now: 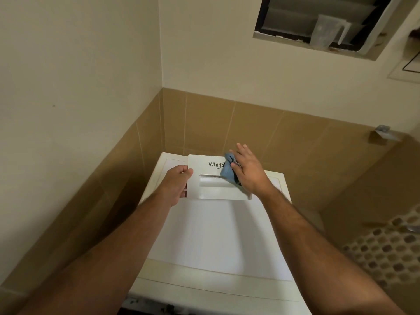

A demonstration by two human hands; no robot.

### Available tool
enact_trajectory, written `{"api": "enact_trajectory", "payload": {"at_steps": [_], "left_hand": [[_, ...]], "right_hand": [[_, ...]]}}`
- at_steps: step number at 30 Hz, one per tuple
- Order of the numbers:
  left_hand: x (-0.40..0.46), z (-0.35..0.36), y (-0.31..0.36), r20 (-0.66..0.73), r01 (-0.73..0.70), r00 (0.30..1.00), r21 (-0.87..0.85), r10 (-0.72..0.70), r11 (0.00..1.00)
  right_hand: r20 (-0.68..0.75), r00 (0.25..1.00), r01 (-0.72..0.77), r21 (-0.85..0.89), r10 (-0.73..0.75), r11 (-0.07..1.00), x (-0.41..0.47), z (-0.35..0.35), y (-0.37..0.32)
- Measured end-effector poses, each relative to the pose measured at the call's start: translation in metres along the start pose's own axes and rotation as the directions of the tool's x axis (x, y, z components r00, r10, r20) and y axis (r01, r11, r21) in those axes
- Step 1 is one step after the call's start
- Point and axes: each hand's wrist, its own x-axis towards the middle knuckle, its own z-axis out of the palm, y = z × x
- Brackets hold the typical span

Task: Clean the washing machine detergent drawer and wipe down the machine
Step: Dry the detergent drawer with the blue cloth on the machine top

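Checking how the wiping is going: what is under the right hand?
Under the right hand a blue cloth is pressed against the drawer front, covering the end of the logo. The cloth hides the panel beneath it.

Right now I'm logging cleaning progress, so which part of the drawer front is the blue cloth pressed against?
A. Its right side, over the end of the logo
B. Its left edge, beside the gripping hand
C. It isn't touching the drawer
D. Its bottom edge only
A: the right hand presses the blue cloth on the right side of the drawer front, hiding the logo's end.
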Motion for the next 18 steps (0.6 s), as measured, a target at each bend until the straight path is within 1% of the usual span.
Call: {"api": "enact_trajectory", "payload": {"at_steps": [4,6,10,15,18], "left_hand": [[0.000,-0.001,-0.006,-0.064,-0.035,0.997,-0.016,0.034,0.999],[0.000,0.001,-0.006,-0.085,-0.047,0.995,-0.015,0.046,0.999],[0.001,0.003,-0.005,-0.103,-0.059,0.993,0.007,0.059,0.998],[0.000,0.005,-0.005,-0.130,-0.043,0.991,-0.034,0.038,0.999],[0.000,0.007,-0.006,-0.133,-0.039,0.991,-0.046,0.033,0.998]], "right_hand": [[-0.076,0.996,0.051,-0.018,-0.053,0.999,-0.018,0.012,0.001],[-0.105,0.993,0.056,-0.002,-0.056,0.998,-0.030,0.020,-0.001],[-0.127,0.991,-0.027,0.051,0.033,0.998,-0.053,0.035,-0.006],[-0.196,0.980,-0.029,0.030,0.035,0.999,-0.080,0.057,-0.015],[-0.229,0.972,-0.034,0.078,0.051,0.996,-0.098,0.071,-0.018]]}}
